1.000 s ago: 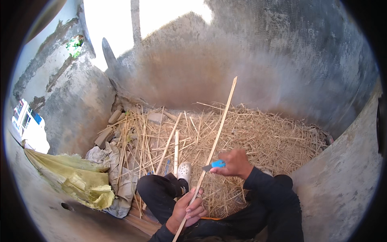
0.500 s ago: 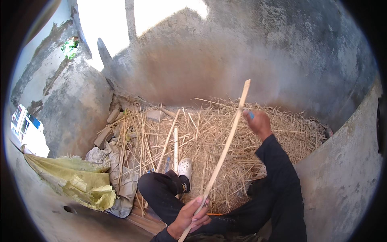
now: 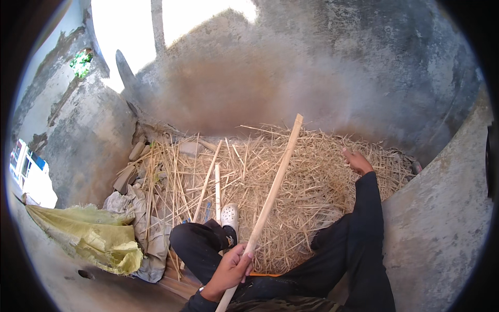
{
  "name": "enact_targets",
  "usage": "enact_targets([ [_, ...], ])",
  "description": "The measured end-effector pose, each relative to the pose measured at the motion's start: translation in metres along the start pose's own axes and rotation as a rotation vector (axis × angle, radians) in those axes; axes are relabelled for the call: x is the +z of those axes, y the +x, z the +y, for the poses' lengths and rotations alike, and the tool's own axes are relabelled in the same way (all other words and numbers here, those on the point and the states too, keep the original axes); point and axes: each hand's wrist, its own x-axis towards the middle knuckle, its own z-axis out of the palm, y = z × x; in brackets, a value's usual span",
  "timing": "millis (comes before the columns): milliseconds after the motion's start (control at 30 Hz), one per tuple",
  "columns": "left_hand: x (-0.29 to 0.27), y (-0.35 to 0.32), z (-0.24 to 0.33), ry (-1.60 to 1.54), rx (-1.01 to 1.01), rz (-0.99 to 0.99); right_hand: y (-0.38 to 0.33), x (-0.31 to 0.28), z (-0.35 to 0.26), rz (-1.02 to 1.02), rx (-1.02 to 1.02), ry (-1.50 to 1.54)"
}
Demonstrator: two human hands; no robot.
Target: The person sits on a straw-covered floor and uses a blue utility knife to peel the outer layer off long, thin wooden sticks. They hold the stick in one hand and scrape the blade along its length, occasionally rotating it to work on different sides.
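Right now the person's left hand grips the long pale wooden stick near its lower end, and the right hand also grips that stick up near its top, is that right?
Not quite. In the head view the left hand does grip the long pale wooden stick near its lower end, but the right hand is off the stick, stretched out over the heap of dry yellow straw.

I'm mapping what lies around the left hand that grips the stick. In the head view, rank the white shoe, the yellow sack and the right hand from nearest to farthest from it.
From the left hand on the stick:
1. White shoe, just above it, on the person's foot.
2. Yellow sack, off to the left on the ground.
3. Right hand, stretched up and to the right over the straw.
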Motion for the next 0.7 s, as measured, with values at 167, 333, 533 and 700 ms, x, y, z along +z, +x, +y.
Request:
enact_targets([
  [167,-0.010,0.010,0.000,0.015,0.037,0.058,-0.060,0.039,0.084,0.500,-0.353,0.226],
  [333,-0.019,0.021,0.002,0.014,0.050,0.069,-0.211,0.202,0.241,0.229,0.156,0.034],
  [533,-0.025,0.042,0.010,0.106,0.054,0.025,-0.321,0.280,0.303,-0.105,0.396,-0.199],
  [700,-0.042,0.055,0.021,0.292,0.072,-0.016,-0.357,0.369,0.411,0.717,0.560,-0.506],
])
